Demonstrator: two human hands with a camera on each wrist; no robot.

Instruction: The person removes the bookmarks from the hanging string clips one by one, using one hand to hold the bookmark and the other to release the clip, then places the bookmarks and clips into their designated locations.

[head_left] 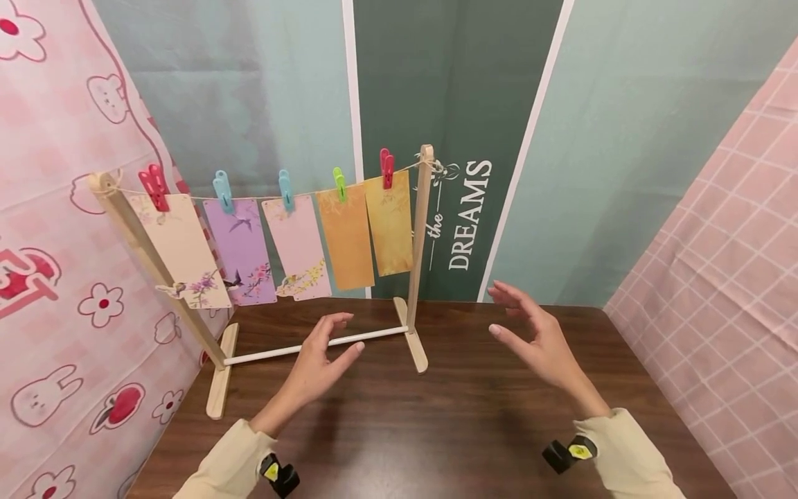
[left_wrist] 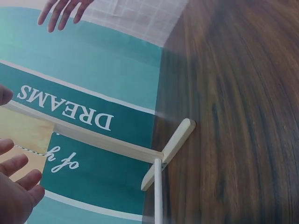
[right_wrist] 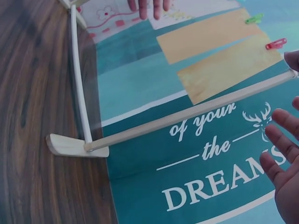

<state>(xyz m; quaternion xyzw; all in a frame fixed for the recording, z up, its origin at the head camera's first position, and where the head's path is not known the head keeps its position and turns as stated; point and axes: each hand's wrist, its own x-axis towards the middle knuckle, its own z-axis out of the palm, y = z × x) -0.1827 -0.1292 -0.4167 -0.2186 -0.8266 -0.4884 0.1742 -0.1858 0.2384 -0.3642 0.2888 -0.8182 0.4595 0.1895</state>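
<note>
On a dial laid over the head view, the wooden hanging rack (head_left: 420,242) fills the 9 o'clock side and reaches in to the middle, standing upright on the brown wood-grain desk (head_left: 474,423) at 6 o'clock. Its left foot (head_left: 221,381) sits at 8 o'clock and its right foot (head_left: 419,353) at 6, with a white rod (head_left: 380,335) joining them low down.

A thin string (head_left: 409,167) runs between the post tops and carries five cards, each under one clothespin. From 9 o'clock inward hang a cream floral card (head_left: 183,242) under a red clothespin (head_left: 154,187), a purple card with birds and blossoms (head_left: 237,239) and a pink floral card (head_left: 296,242) under light-blue clothespins (head_left: 285,190), an orange card (head_left: 346,242) under a green clothespin (head_left: 339,184), and a golden-yellow card (head_left: 391,225) under a second red clothespin (head_left: 387,170), beside the right post.

The left hand (head_left: 324,360) is at 7 o'clock, below the cards and apart from the rod; its fingers are gently bent, the thumb set wide of them, with nothing between. The right hand (head_left: 539,339) is at 4 o'clock, well apart from the rack, its fingers likewise bare and wide of the thumb.

Behind, white "DREAMS" lettering (head_left: 470,215) on a dark-green cloth panel shows between 2 and 3 o'clock. A pink gridded cloth (head_left: 717,277) hangs at 3.
</note>
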